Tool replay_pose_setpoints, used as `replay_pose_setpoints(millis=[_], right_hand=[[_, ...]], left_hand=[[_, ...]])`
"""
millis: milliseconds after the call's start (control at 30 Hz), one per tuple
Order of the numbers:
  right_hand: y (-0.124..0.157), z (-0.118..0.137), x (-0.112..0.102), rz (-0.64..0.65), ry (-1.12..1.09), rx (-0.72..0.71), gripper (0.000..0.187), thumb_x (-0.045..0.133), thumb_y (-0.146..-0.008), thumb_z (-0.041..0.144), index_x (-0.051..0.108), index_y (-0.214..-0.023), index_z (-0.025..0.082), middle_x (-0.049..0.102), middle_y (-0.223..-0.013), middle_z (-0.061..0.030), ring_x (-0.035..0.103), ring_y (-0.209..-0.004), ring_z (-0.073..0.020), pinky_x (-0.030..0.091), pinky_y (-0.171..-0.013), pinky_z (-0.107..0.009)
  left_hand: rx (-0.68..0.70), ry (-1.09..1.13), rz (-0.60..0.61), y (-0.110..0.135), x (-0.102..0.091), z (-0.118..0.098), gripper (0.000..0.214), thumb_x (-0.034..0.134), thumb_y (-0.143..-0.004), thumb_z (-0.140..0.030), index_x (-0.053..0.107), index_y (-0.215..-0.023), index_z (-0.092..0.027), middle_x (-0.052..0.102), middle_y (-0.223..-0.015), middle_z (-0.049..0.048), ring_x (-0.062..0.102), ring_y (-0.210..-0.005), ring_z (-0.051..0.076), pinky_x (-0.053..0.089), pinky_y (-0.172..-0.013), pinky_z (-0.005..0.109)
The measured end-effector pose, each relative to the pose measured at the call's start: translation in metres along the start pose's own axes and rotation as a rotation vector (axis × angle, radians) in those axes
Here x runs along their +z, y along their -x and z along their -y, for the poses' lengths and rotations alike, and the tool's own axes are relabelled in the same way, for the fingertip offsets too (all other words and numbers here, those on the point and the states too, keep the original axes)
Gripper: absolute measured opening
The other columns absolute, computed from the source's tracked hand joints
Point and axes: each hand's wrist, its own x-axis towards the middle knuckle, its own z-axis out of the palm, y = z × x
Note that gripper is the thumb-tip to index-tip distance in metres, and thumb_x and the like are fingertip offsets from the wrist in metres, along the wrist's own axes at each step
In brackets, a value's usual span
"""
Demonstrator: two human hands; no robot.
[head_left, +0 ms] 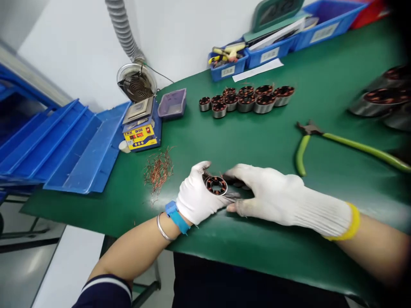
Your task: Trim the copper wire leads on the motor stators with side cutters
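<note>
My left hand [195, 194], in a white glove with a blue strap at the wrist, is closed around a small motor stator [216, 185]. The stator is a silver ring with copper windings inside, its round face turned up. Close to its right side is my right hand [268, 192], gloved in white with a yellow cuff. The thumb and fingers of that hand are apart, with nothing seen between them; whether a fingertip touches the stator I cannot tell. Loose copper wire clippings [158, 172] lie in a pile left of my left hand.
Several more stators [246, 102] stand grouped on the green table [192, 141]. Green-handled cutters [310, 128] lie at right, below blurred larger stators [382, 100]. A soldering pot [141, 128], purple tray [172, 104], fan [138, 85], blue bins [229, 70] and blue trays [86, 149] surround them.
</note>
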Motion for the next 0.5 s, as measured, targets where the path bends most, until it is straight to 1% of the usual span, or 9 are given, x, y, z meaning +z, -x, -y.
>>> replay_pose_setpoints(millis=[67,133,167,233,333,400,467,500], right_hand=[[-0.003,0.007,0.009,-0.052,-0.064,0.052,0.053,0.063,-0.071,0.057,0.062,-0.117,0.031,0.068,-0.116,-0.0034,0.064,-0.100,-0.0303,0.041,-0.064,-0.034],[-0.004,0.013,0.014,-0.131,-0.096,0.104,0.038,0.054,-0.080,0.053,0.063,-0.108,0.029,0.069,-0.109,-0.0030,0.065,-0.094,-0.0266,0.041,-0.065,-0.033],[-0.003,0.015,0.015,-0.161,-0.076,0.112,0.032,0.050,-0.083,0.050,0.063,-0.103,0.028,0.069,-0.105,-0.0029,0.065,-0.092,-0.0253,0.039,-0.063,-0.032],[0.000,0.016,0.013,-0.161,0.043,0.105,0.025,0.047,-0.085,0.044,0.063,-0.092,0.026,0.070,-0.095,-0.0032,0.064,-0.085,-0.0243,0.035,-0.058,-0.031],[0.005,0.011,0.006,-0.093,0.268,0.149,0.025,0.047,-0.086,0.044,0.061,-0.082,0.024,0.068,-0.079,-0.0039,0.063,-0.073,-0.0246,0.028,-0.052,-0.030],[0.004,0.004,0.003,-0.074,0.351,0.202,0.028,0.044,-0.088,0.045,0.060,-0.080,0.024,0.067,-0.076,-0.0041,0.061,-0.067,-0.0242,0.026,-0.050,-0.030],[0.001,-0.002,0.002,-0.072,0.344,0.238,0.030,0.041,-0.090,0.044,0.061,-0.080,0.024,0.068,-0.076,-0.0045,0.062,-0.067,-0.0240,0.028,-0.050,-0.031],[-0.002,-0.003,0.002,-0.083,0.298,0.243,0.033,0.040,-0.090,0.045,0.063,-0.082,0.024,0.069,-0.079,-0.0047,0.063,-0.069,-0.0241,0.030,-0.050,-0.031]], left_hand=[[0.064,0.046,0.059,-0.002,-0.004,0.002,0.091,0.081,-0.060,-0.040,0.035,-0.137,-0.025,0.067,-0.113,0.0044,0.068,-0.097,0.025,0.055,-0.089,0.039],[0.106,0.085,0.132,-0.006,-0.007,0.003,0.091,0.077,-0.065,-0.039,0.031,-0.142,-0.027,0.067,-0.114,0.0030,0.069,-0.096,0.024,0.056,-0.088,0.038],[0.108,0.097,0.159,-0.007,-0.008,0.002,0.090,0.075,-0.067,-0.040,0.029,-0.144,-0.029,0.068,-0.112,0.0020,0.069,-0.095,0.024,0.056,-0.087,0.037],[0.087,0.096,0.175,-0.009,-0.008,0.001,0.089,0.074,-0.069,-0.041,0.028,-0.145,-0.030,0.069,-0.106,0.0007,0.070,-0.094,0.025,0.056,-0.086,0.038],[0.060,0.086,0.154,-0.011,-0.007,0.000,0.092,0.077,-0.067,-0.046,0.031,-0.145,-0.029,0.070,-0.104,0.0023,0.070,-0.094,0.028,0.056,-0.086,0.044],[0.062,0.099,0.153,-0.012,-0.005,0.000,0.094,0.079,-0.066,-0.049,0.032,-0.145,-0.028,0.070,-0.105,0.0043,0.069,-0.094,0.030,0.055,-0.087,0.047],[0.070,0.121,0.161,-0.013,-0.004,0.001,0.096,0.080,-0.065,-0.051,0.032,-0.146,-0.028,0.069,-0.107,0.0054,0.069,-0.094,0.030,0.055,-0.087,0.048],[0.071,0.129,0.164,-0.013,-0.004,0.001,0.098,0.080,-0.065,-0.051,0.031,-0.147,-0.028,0.069,-0.107,0.0055,0.069,-0.094,0.030,0.055,-0.086,0.048]])
